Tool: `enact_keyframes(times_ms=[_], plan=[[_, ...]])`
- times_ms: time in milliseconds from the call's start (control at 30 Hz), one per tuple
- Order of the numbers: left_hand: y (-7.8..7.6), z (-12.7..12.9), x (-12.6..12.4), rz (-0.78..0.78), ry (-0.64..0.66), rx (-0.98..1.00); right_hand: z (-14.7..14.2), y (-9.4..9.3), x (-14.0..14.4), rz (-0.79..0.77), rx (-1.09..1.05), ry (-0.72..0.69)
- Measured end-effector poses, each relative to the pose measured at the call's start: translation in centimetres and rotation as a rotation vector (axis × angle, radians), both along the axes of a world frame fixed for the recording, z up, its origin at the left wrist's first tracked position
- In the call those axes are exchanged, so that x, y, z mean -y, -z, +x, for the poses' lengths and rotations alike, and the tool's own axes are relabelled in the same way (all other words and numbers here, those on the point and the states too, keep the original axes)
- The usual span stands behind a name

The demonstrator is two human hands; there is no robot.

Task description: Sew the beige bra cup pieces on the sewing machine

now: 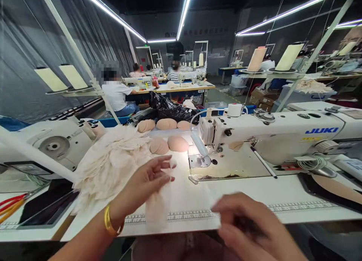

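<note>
My left hand, with a gold bangle at the wrist, pinches the top of a thin pale fabric piece that hangs down over the ruler strip on the white table. My right hand is blurred at the table's front edge, fingers curled; whether it holds anything I cannot tell. A white JUKI sewing machine stands to the right, its needle area just beyond my left hand. A heap of cream fabric pieces lies left of my left hand.
Several beige foam cups lie behind the needle plate. Another machine sits at left, with red-handled scissors near the edge. Thread cones stand on a rack above. People sit sewing at tables further back.
</note>
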State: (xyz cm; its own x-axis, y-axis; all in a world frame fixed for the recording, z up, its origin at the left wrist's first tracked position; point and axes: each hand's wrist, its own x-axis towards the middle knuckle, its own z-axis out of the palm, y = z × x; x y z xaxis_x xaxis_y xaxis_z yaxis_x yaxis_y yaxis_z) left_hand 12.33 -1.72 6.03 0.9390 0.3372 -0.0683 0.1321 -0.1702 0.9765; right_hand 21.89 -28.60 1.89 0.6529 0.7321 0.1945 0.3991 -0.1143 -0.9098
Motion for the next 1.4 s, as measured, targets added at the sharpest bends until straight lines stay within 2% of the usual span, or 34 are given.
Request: enact_keyframes(times_ms=[100,167,267,367,500,567,600,667,700,767,800,833,867,933,1033,1100,1167,1267,1333,1400], plan=[[4.0,0.6,1.8,-0.135,0.122,-0.145,0.1,1.4,-1.1,-0.095,0.172,-0.030],[5.2,0.8,2.3,-0.160,0.160,-0.162,0.2,3.0,-1.9,-0.135,0.383,-0.009],[5.3,1.2,2.6,-0.179,0.178,-0.146,0.3,4.9,-3.0,-0.185,0.728,0.085],[5.2,1.6,3.1,-0.183,0.174,-0.142,0.4,5.6,-3.8,-0.211,0.955,0.200],[5.7,1.8,3.7,-0.148,0.191,-0.139,0.2,5.3,-4.6,-0.184,1.006,0.206],[5.4,1.6,3.0,-0.082,0.223,-0.158,0.3,5.2,-4.5,-0.159,0.991,0.197],[4.9,1.4,2.2,-0.022,0.233,-0.170,0.6,5.3,-4.1,-0.156,0.970,0.196],[3.0,0.6,-0.4,0.197,0.161,-0.166,1.6,5.9,-2.7,-0.174,0.916,0.216],[1.9,0.2,-1.9,0.361,0.059,-0.142,2.4,6.3,-1.6,-0.196,0.894,0.239],[-0.4,-0.9,-4.9,0.844,-0.286,-0.056,4.5,7.6,0.8,-0.264,0.896,0.312],[-1.2,-1.3,-6.1,1.048,-0.410,0.010,5.6,8.3,2.0,-0.300,0.922,0.363],[-1.6,-1.6,-6.8,1.153,-0.489,0.066,6.6,8.9,3.1,-0.336,0.955,0.408],[-1.6,-1.7,-7.1,1.200,-0.506,0.111,7.5,9.4,3.9,-0.357,0.992,0.453],[-0.3,-1.2,-6.2,1.141,-0.360,0.179,8.6,9.9,4.8,-0.366,1.060,0.529],[3.3,1.2,-2.6,1.027,0.038,0.222,8.2,9.7,4.0,-0.299,1.085,0.561],[5.3,3.6,0.2,0.982,0.152,0.186,7.2,9.7,2.9,-0.242,1.062,0.521],[6.4,6.1,2.3,0.969,0.169,0.076,6.6,9.9,2.1,-0.232,1.037,0.462],[6.5,8.7,3.3,0.943,0.147,-0.049,7.3,10.7,2.4,-0.305,0.957,0.430],[6.0,9.2,2.7,0.877,0.143,-0.069,8.4,10.9,3.4,-0.349,0.895,0.478],[5.1,8.5,1.8,0.795,0.135,-0.070,9.0,10.6,4.2,-0.319,0.835,0.531]])
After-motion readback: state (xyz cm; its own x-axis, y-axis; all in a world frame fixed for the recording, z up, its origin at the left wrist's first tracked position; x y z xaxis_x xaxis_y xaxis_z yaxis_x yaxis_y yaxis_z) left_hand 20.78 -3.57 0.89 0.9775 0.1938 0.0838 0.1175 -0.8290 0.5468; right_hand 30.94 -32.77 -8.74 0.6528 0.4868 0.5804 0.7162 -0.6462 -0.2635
